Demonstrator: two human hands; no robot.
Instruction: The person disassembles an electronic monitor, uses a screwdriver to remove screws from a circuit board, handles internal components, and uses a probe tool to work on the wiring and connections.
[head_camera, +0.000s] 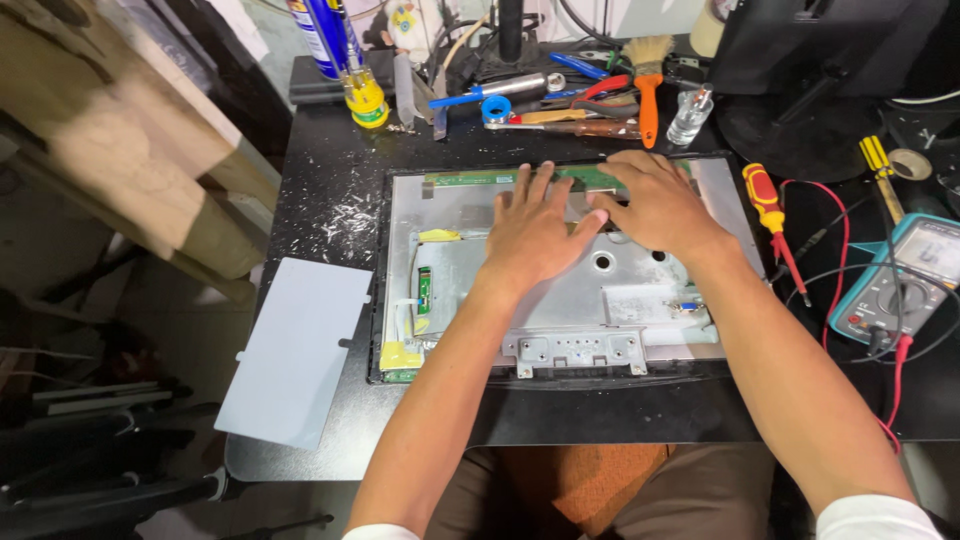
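So off to the left of the left hand (530, 235) lies one flat grey plastic sheet (295, 350). Both hands, fingers spread, press flat on the opened monitor's (440, 205) bare metal back. Right hand (655, 205) has one red-yellow screwdriver (770, 215) beside it, then one teal multimeter (900, 280).

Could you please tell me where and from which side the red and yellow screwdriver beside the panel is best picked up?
Probably by the thick handle of the red and yellow screwdriver, coming from above: it lies flat on the table, handle away from the person, its thin tip beside red wires.
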